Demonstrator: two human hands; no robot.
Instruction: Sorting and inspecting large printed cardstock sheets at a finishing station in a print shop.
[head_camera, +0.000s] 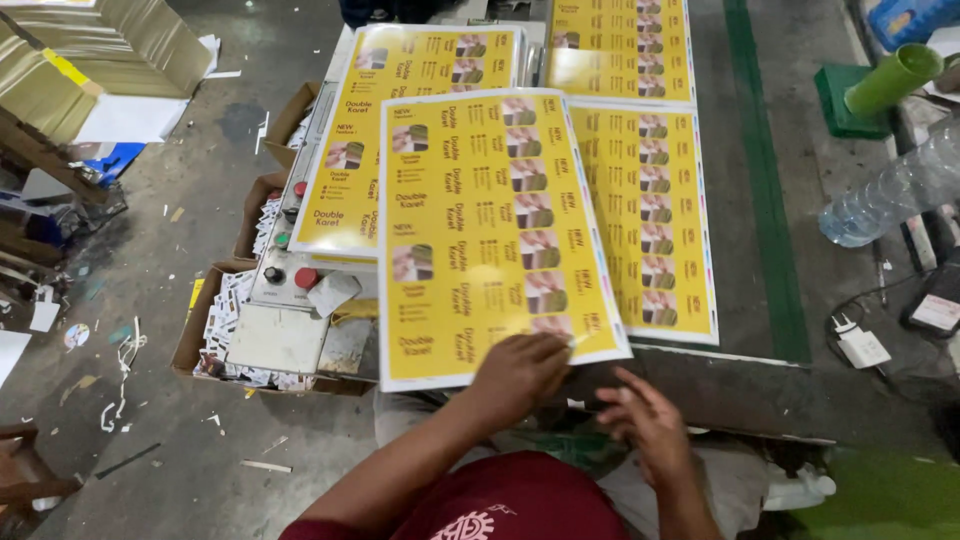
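Left hand (520, 372) grips the near edge of a large yellow printed sheet (490, 230), fingers curled over its bottom right corner; right hand (645, 418) hangs open just beside it, fingers spread, touching nothing I can make out. Top sheet lies skewed across the counter (745, 300), overlapping more yellow sheets: one to the right (655, 215), one upper left (400, 90), one at the top (620, 45). All carry rows of small product pictures. Green stripe (765, 190) runs down the counter right of the sheets. Grey concrete floor (170, 300) on the left, littered with paper scraps. Folded cardboard stack (110, 40) in the top left corner. Open cardboard box (215, 340) of small cut cards sits below the sheets' left edge, next to a grey control panel (295, 275) with red and black buttons. Clear plastic bottle (895, 190) lies far right, green tube (893, 80) above it, white charger (860, 348) near the right edge. Dark red shirt (510, 500) at bottom.
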